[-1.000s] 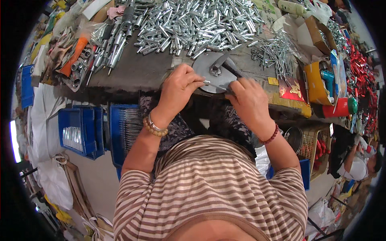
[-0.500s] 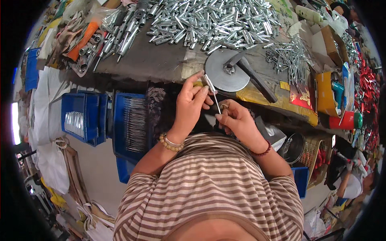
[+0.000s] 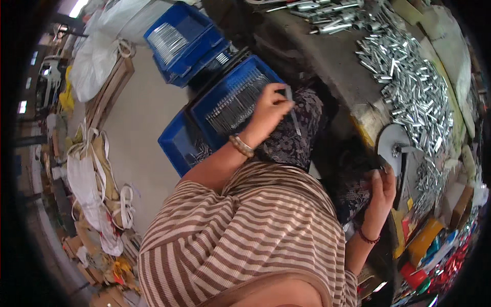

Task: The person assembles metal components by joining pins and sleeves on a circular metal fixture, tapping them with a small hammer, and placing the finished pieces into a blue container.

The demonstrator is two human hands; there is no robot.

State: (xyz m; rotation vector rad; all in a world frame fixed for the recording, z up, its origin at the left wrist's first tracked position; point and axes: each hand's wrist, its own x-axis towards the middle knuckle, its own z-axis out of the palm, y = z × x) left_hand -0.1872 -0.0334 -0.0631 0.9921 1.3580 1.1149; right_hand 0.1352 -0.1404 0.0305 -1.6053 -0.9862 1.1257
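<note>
We see the rod (image 3: 296, 124) in the left hand (image 3: 267, 113), thumb and fingers clamped on its thicker upper end. Its long axis runs nearly up and down the view, tilted a little, so the thin free end points back toward the body and slightly right. Motion blurs it. Behind it lies the patterned cloth (image 3: 307, 110) over the leg. Just left of the hand, we have the blue bin (image 3: 254, 62) with a row of rods; two more bins flank it.

The right hand (image 3: 381, 193) is well apart, fingers curled beside the hammer (image 3: 403, 176); we cannot tell whether they grip anything. The hammer's head lies over the grey disc (image 3: 386, 145) at the edge of the worktop (image 3: 330, 59). Beyond that, we find the heap of tubes (image 3: 411, 97).
</note>
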